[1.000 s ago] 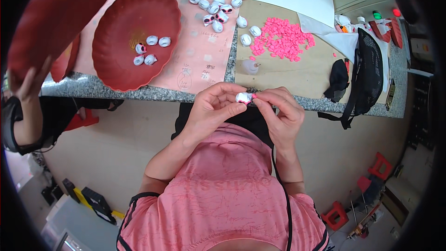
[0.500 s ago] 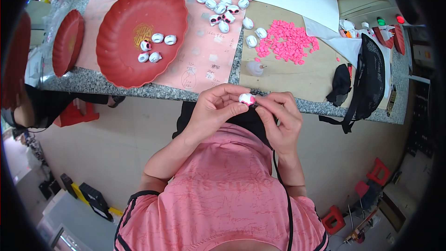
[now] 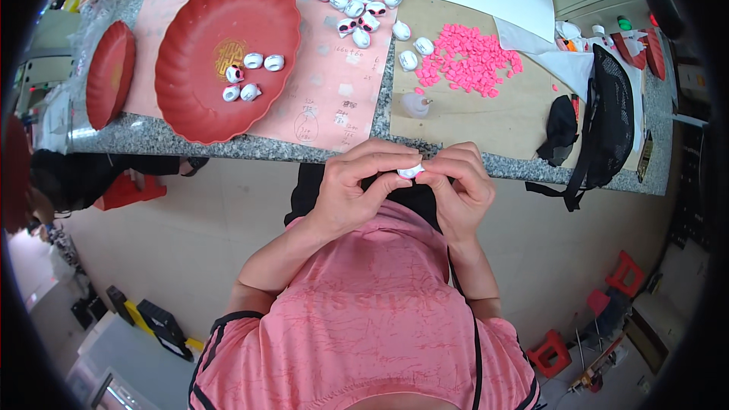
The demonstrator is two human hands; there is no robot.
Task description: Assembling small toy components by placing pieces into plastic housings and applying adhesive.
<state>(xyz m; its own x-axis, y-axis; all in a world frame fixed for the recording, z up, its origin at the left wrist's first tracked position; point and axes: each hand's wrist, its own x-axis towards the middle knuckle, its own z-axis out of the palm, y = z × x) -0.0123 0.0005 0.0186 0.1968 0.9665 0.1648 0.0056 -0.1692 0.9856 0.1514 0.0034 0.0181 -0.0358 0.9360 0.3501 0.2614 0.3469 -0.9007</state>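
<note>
Just off the table's front edge, a small rounded white plastic piece (image 3: 411, 171) with some pink on it is held between both hands. My left hand (image 3: 351, 188) pinches it from the left between thumb and fingers. My right hand (image 3: 460, 187) is closed at its right end, thumb and fingertips meeting on it. The fingers cover much of the piece. Beyond the hands lie a pile of small bright pink pieces (image 3: 474, 64) and a cluster of similar white pieces (image 3: 355, 8), a few with dark openings. A small translucent bottle with a thin tip (image 3: 415, 105) stands nearer.
A large red scalloped tray (image 3: 178, 95) holds several white pieces at left; a smaller red tray (image 3: 111, 76) stands beside it. Black mesh bag (image 3: 613, 99) and black cloth (image 3: 560, 130) lie at right. Another person's dark-clothed leg (image 3: 144, 161) and red stools (image 3: 550, 354) are around the table.
The white piece has turned between my fingers, so less of its pink shows. My right fingertips have closed in around its right end. The whole view has shifted slightly.
</note>
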